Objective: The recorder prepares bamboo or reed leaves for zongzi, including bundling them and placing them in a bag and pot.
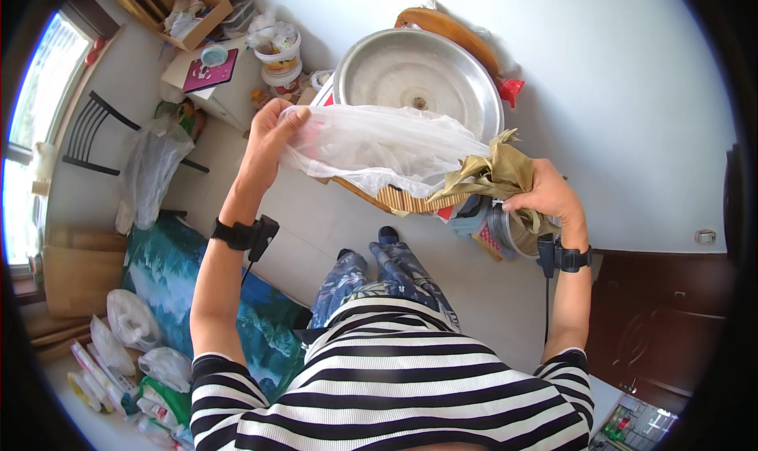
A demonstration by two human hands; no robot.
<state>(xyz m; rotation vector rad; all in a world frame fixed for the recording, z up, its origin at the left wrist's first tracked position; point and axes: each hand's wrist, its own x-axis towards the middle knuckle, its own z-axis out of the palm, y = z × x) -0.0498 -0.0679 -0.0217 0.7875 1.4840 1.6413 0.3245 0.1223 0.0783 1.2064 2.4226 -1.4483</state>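
My left hand (275, 132) grips one end of a translucent white plastic bag (379, 143), which stretches across towards my right hand. Dried tan leaves (494, 166) are bunched in my right hand (548, 193), its thumb and fingers closed on them, and the leaf tips overlap the bag's right end. Behind the bag stands a large round metal basin (414, 66), partly covered by the bag along its near edge. Below the bag shows part of a slatted bamboo or wooden surface (414, 201).
A round wooden board (453, 27) leans behind the basin. Stacked white buckets (279, 63) stand left of it, beside a small table with a pink board (210, 70). A black-backed chair (95, 134) is at far left. Plastic bags (133, 320) lie lower left, near a blue-green patterned cover (172, 273).
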